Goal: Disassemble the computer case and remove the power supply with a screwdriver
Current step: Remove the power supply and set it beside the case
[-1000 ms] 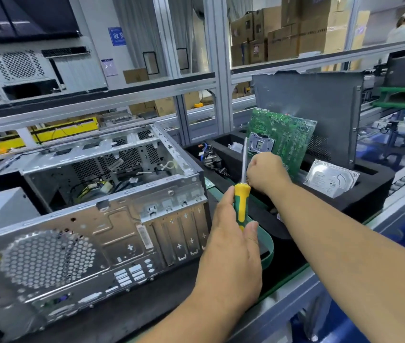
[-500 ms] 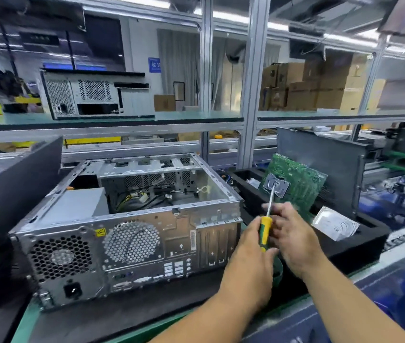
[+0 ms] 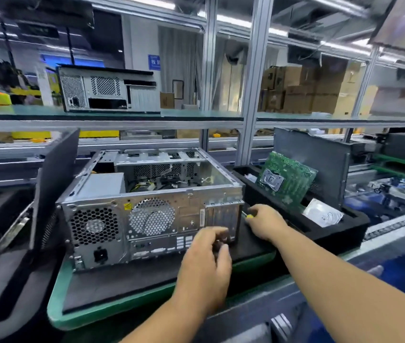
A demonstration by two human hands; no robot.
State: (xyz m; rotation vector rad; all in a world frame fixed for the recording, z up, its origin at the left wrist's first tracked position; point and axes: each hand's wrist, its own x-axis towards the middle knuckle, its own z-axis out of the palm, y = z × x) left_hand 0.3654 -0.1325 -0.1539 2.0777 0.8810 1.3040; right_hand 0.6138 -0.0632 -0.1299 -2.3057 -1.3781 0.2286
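Right hand (image 3: 265,222) grips screwdriver (image 3: 248,215) (left hand (image 3: 206,266) hovering).

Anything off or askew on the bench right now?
Nothing damaged or spilled. The computer case sits square on its mat, top open, power supply inside. The motherboard leans tilted in the foam tray, apparently parked there on purpose.

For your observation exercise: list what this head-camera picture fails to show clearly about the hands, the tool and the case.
- Screwdriver: mostly hidden in the right hand; tip unseen.
- Left hand: fingers motion-blurred; grip unclear.
- Computer case: rear screws too small.
- Power supply: only its top shows; case walls hide the rest.
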